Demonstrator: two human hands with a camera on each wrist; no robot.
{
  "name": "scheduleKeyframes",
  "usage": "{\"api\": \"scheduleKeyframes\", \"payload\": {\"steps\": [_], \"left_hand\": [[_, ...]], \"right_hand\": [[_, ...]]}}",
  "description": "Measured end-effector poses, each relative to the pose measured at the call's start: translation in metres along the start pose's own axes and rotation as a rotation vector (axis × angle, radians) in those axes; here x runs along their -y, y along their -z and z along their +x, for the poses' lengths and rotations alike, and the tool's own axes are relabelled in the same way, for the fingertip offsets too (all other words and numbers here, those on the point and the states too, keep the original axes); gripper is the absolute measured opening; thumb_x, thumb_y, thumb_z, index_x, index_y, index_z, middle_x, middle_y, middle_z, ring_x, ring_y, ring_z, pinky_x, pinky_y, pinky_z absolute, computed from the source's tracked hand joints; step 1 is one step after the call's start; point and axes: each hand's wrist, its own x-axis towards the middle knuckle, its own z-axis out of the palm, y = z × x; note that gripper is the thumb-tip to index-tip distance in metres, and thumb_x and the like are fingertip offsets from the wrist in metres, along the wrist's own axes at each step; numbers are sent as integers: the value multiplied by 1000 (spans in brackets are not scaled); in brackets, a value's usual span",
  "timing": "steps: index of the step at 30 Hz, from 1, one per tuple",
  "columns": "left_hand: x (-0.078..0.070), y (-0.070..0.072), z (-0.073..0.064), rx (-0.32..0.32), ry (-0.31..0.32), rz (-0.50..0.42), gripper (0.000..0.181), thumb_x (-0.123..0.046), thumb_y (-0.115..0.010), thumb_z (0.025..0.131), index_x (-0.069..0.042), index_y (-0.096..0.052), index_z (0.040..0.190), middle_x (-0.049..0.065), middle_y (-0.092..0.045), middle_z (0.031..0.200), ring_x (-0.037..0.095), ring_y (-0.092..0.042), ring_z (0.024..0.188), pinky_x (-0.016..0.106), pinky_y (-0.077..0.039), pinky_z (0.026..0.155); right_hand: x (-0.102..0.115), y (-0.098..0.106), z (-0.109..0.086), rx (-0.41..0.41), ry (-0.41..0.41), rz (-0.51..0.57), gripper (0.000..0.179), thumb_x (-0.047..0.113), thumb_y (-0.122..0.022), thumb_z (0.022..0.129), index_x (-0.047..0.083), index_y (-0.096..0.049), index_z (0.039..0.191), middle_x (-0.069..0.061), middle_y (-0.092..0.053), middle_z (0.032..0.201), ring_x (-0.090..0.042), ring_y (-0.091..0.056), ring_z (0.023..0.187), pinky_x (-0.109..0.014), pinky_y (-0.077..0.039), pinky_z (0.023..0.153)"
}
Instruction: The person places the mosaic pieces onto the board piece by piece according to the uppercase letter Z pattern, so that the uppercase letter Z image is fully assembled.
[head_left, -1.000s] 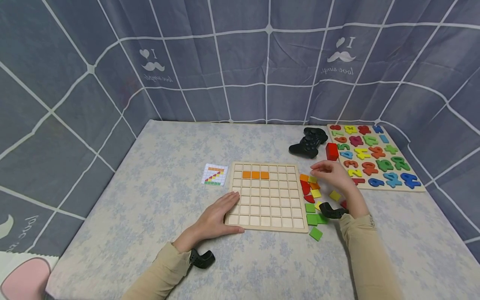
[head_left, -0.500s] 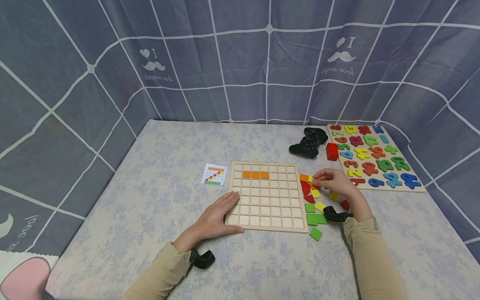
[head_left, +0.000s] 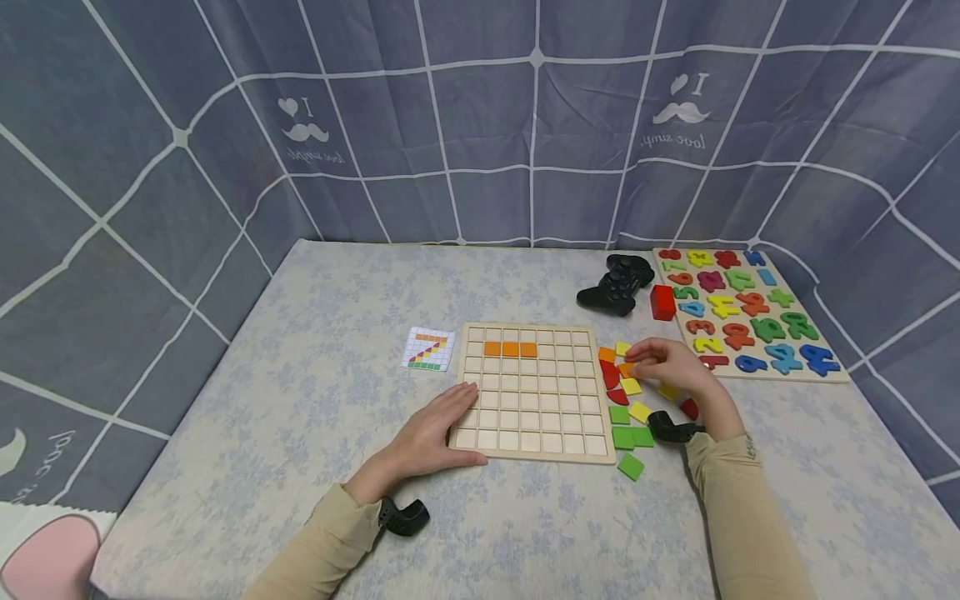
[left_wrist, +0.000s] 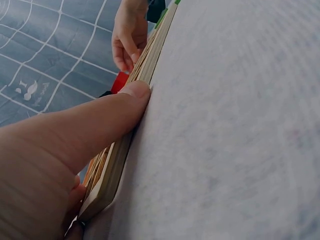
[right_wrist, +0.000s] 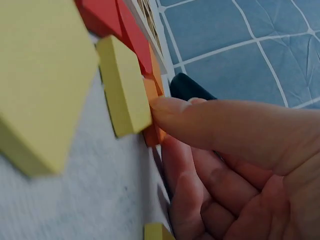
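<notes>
A square wooden grid board (head_left: 528, 417) lies on the table with several orange tiles (head_left: 510, 349) in a row in its upper part. My left hand (head_left: 423, 437) rests at the board's lower left corner, fingers straight along the left edge. In the left wrist view its thumb (left_wrist: 115, 107) presses the front edge. Right of the board, my right hand (head_left: 671, 367) is low among loose tiles. It pinches an orange tile (right_wrist: 151, 135) between thumb and fingers; a yellow tile (right_wrist: 122, 90) is right beside the thumb tip. The fingertips' far side is hidden.
Green tiles (head_left: 630, 467), yellow tiles (head_left: 640, 412) and red pieces (head_left: 611, 375) lie right of the board. A pattern card (head_left: 429, 348) is at its left. Behind are a black game controller (head_left: 617, 286), a red block (head_left: 663, 302) and a number puzzle board (head_left: 750, 317).
My right hand has come down and slightly right onto the loose tiles, its fingers now at an orange tile. My left hand and the board have stayed in place.
</notes>
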Motion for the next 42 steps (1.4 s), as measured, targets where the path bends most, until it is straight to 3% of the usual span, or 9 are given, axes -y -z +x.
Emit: {"api": "scheduleKeyframes", "payload": {"steps": [11,20,42], "left_hand": [[0,0,0,0,0,2,98,-53,-71,76,-1,-27,147,11,-25,152,22,-18,141,36,-20,114],[1,0,0,0,1,7,98,-54,-71,76,-1,-27,147,11,-25,152,21,-18,141,37,-20,114],[0,0,0,7,2,1,99,-54,-70,77,-1,-26,147,12,-24,153,21,-18,141,37,-20,114]], "right_hand": [[-1,3,-1,42,-65,54,41,12,-66,87,-2,-54,124,-16,-58,115,-26,-52,97,-24,-46,81],[-1,3,0,43,-23,12,38,8,-65,87,-5,-55,121,-14,-60,107,-26,-50,91,-23,-47,74],[3,-2,1,1,-14,-78,33,9,-70,82,-3,-59,112,-11,-57,94,-27,-48,87,-28,-44,73]]}}
